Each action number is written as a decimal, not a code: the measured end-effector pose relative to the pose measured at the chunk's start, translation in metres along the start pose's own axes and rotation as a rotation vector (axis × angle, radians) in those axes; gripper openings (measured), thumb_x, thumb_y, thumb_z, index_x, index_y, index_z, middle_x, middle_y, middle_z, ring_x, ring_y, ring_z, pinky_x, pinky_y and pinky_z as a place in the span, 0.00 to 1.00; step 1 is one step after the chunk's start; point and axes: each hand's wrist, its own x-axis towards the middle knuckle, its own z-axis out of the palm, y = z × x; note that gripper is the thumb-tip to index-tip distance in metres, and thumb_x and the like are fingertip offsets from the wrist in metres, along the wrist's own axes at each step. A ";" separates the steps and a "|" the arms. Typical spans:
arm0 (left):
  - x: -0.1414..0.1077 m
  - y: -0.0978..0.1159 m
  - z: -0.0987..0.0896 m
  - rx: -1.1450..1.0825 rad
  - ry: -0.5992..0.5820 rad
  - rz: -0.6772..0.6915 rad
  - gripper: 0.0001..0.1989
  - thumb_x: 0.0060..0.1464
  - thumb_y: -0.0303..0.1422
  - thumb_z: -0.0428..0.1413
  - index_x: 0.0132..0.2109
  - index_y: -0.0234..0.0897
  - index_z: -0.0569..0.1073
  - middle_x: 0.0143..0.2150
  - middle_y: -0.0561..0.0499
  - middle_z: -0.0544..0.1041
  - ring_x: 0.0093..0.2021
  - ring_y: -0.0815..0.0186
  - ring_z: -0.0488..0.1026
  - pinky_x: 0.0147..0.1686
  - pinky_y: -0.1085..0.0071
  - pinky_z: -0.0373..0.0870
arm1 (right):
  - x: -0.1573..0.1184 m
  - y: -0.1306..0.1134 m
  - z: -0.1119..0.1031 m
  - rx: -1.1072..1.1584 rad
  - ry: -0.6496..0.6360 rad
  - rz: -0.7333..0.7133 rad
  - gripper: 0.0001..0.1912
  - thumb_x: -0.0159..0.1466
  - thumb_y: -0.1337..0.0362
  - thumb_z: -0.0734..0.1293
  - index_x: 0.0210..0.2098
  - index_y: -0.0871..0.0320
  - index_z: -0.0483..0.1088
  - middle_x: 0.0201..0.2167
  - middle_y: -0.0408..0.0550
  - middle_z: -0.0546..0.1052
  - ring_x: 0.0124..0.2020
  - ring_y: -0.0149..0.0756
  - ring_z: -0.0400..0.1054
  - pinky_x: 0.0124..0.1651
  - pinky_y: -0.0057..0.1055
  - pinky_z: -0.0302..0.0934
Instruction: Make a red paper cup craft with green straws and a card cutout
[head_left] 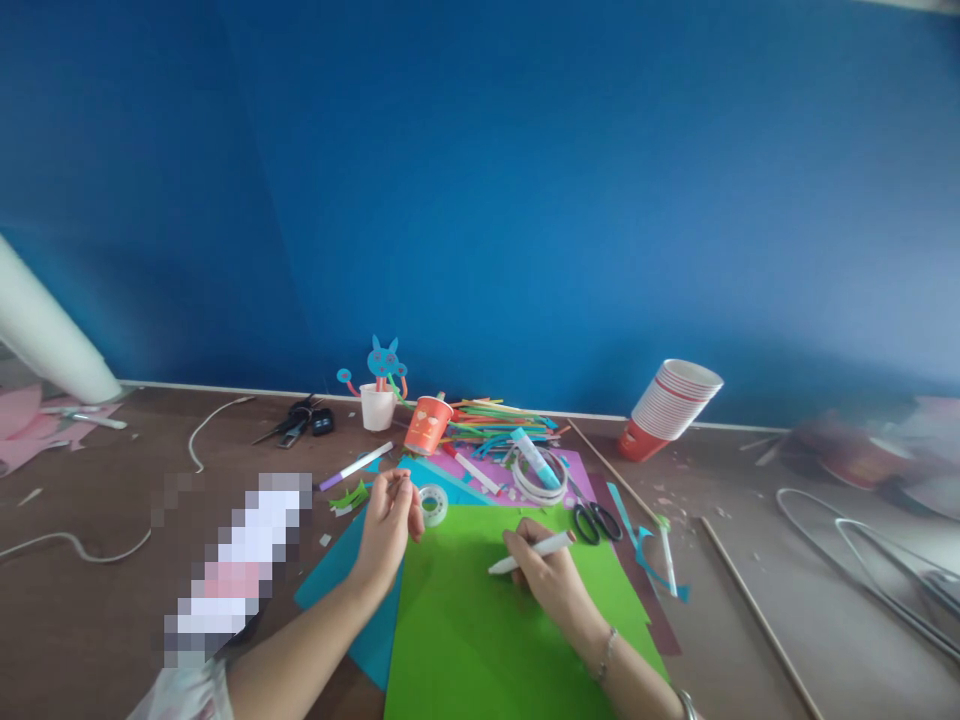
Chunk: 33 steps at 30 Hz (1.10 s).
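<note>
My right hand [544, 568] grips a white marker pen [551, 545] with a reddish end, held slanted over a bright green paper sheet [465, 630]. My left hand [390, 520] is raised by the sheet's left edge, its fingertips pinched together; whatever may be between them is too small to make out. Just right of those fingers lies a roll of clear tape [433, 506]. Under the green sheet, blue paper [367, 620] shows at the left and dark maroon paper [660, 632] at the right. Black-handled scissors [596, 522] rest at the sheet's upper right.
Behind the paper stand a white cup with a blue paper figure [377, 407], an orange cup [428, 425] and a heap of coloured sticks [499, 427]. Stacked paper cups [671, 405] lean at the right. A wooden stick [757, 615] and looped cables [862, 540] lie further right.
</note>
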 end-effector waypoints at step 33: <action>-0.007 -0.004 0.006 0.144 -0.287 -0.188 0.17 0.53 0.49 0.52 0.38 0.41 0.61 0.19 0.63 0.63 0.18 0.71 0.64 0.24 0.72 0.68 | 0.009 -0.021 0.022 0.068 -0.179 -0.031 0.17 0.58 0.52 0.65 0.22 0.56 0.61 0.12 0.35 0.63 0.14 0.25 0.52 0.19 0.24 0.46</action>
